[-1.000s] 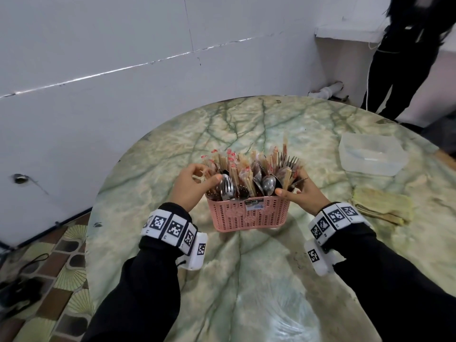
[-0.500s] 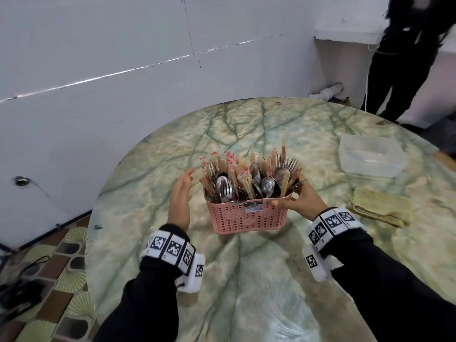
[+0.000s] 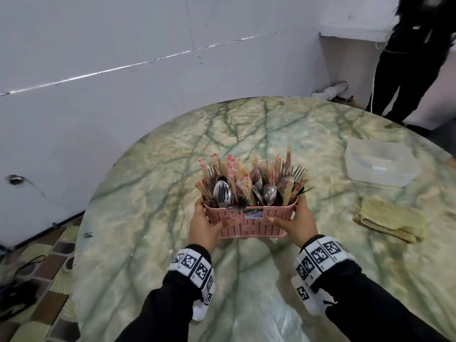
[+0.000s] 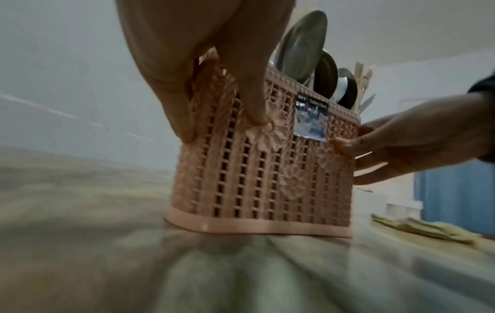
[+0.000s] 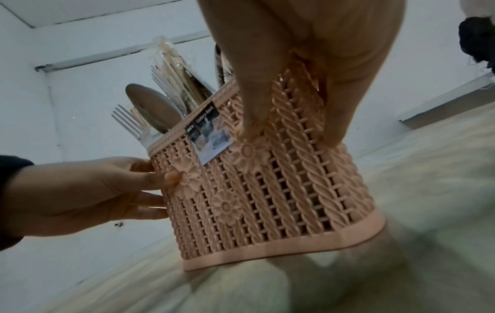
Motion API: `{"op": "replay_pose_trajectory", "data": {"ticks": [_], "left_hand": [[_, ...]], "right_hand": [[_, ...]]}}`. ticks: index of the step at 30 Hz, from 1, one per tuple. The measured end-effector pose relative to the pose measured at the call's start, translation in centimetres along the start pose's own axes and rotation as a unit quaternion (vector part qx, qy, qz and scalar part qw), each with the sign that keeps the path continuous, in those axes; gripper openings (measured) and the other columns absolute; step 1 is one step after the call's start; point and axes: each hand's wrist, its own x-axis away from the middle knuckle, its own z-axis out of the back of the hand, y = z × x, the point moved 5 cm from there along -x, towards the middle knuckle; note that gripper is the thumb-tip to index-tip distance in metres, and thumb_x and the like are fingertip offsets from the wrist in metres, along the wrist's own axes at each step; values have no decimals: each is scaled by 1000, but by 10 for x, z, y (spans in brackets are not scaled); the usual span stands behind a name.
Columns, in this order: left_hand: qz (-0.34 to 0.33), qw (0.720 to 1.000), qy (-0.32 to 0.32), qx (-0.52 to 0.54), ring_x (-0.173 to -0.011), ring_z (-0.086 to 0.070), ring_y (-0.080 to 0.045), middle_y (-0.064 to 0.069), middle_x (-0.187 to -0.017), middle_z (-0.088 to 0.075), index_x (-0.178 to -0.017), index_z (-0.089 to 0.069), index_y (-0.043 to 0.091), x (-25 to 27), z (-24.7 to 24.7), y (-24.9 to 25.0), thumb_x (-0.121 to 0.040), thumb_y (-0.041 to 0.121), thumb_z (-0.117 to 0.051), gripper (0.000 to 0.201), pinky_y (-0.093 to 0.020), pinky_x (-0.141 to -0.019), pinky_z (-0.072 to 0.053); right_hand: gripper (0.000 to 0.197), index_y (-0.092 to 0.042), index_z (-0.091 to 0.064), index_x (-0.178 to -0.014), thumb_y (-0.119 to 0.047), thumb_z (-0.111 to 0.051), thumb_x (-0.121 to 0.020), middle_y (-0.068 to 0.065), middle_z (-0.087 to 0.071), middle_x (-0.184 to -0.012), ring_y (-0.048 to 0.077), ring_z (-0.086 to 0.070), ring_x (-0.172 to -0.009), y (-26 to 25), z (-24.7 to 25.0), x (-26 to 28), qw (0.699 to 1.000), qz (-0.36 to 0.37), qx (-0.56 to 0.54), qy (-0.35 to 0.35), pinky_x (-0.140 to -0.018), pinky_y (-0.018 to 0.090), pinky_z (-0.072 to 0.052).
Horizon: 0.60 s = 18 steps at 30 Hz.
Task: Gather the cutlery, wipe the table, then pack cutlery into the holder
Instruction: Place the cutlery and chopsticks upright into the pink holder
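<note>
The table [image 3: 172,218] is round, its top a glossy green and cream marble pattern with dark veins, and it stands close to a plain white wall [image 3: 98,107] that carries a thin bright line across it. Down at the left the floor [image 3: 37,243] shows patterned tiles in brown and pale fan shapes, with a dark cable lying on them. At the far right corner a white pipe [image 3: 333,91] runs along the foot of the wall, and another person in black clothes [image 3: 407,58] stands just beyond the table's far edge. On the right side of the table sits a clear plastic tub [image 3: 380,166], and nearer, a folded yellowish cloth [image 3: 392,219] lies flat, well apart from the middle. In the middle, toward the near side, stands the pink lattice holder [image 3: 249,223], upright on the table, packed with spoons [image 3: 269,193], forks [image 3: 297,172] and wrapped wooden chopsticks [image 3: 237,176] that stick up above its rim; a small label is stuck on its near face. The left hand [image 3: 203,224] grips the holder's left end, thumb on the near face and fingers wrapped round the side. The right hand [image 3: 297,223] grips the right end the same way, thumb pressed beside the label. Both wrists wear white bands with black square markers over black sleeves.
</note>
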Motion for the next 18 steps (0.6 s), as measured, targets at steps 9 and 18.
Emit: {"op": "replay_pose_trajectory", "data": {"ticks": [9, 18], "left_hand": [[1, 1000, -16, -22, -88, -58, -11, 6, -96, -59, -117, -43, 6, -84, -40, 16, -70, 2, -77, 58, -23, -81, -47], [1, 999, -16, -48, -89, -58, -13, -3, -103, -63, -116, -44, 5, -141, -64, 18, -70, 2, -77, 57, -25, -80, -46]], "right_hand": [[65, -2, -37, -120, -7, -78, -70, 12, -63, -106, 24, -60, -92, -4, 13, -87, 999, -6, 31, 5, -77, 30, -46], [61, -5, -36, -119, -7, -77, -73, 10, -62, -106, 21, -57, -90, -3, 17, -137, 999, -24, 42, 13, -76, 29, -44]]}}
